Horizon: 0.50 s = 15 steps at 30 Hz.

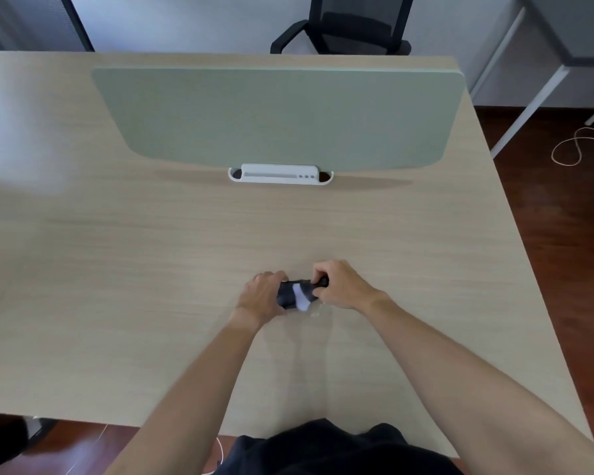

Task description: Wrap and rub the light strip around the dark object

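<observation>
Hands, left hand (pixel 262 296) and right hand (pixel 336 284), grip a soft, light dark-and-white bundled sock (pixel 297 294) by its ends, likely squashy and unbreakable.

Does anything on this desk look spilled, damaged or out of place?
Nothing stands out. Both hands, left hand and right hand, grip a dark bundle with a pale patch over the wooden desk.

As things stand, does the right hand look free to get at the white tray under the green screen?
Probably not: the right hand and left hand both grip the dark bundle, though bare desk lies before the tray.
</observation>
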Available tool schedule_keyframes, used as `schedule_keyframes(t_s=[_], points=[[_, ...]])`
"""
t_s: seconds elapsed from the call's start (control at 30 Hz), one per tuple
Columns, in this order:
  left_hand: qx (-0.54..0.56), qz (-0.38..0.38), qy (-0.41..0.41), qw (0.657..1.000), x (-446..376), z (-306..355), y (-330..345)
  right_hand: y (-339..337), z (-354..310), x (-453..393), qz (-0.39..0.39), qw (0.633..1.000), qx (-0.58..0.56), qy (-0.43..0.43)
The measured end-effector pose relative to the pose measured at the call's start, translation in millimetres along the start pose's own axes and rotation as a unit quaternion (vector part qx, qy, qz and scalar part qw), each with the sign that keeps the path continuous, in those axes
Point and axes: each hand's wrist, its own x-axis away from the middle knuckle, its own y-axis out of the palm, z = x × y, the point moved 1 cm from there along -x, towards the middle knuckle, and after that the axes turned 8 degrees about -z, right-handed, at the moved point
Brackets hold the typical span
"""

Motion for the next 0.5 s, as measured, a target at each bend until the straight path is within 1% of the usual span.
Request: schedule_keyframes(t_s=[0.1, 0.17, 0.27, 0.33, 0.43, 0.5], points=[[-0.011, -0.023, -0.028, 0.999, -2.6, 4.9, -4.9, -10.3, 8.7, 3.0, 0.064, 0.997, 0.017, 0.028], [-0.02, -0.038, -0.041, 0.998, -4.8, 9.5, -7.7, -10.7, 7.4, 3.3, 0.093, 0.995, -0.017, 0.034], [-0.046, -0.052, -0.053, 0.996, -5.5, 14.8, -10.6, -0.2, -1.5, 2.0, 0.07, 0.995, -0.076, 0.008], [-0.055, -0.053, -0.057, 0.995, -4.8, 16.9, -11.6, 8.3, -3.6, 1.5, 0.051, 0.994, -0.095, 0.01], [-0.031, -0.049, -0.063, 0.996, -2.5, 17.2, -10.9, 12.1, 2.1, 5.0, 0.064, 0.996, -0.041, 0.055], [-0.01, -0.044, -0.069, 0.997, -0.3, 16.4, -10.2, 8.5, 6.2, 8.3, 0.114, 0.99, -0.007, 0.085]])
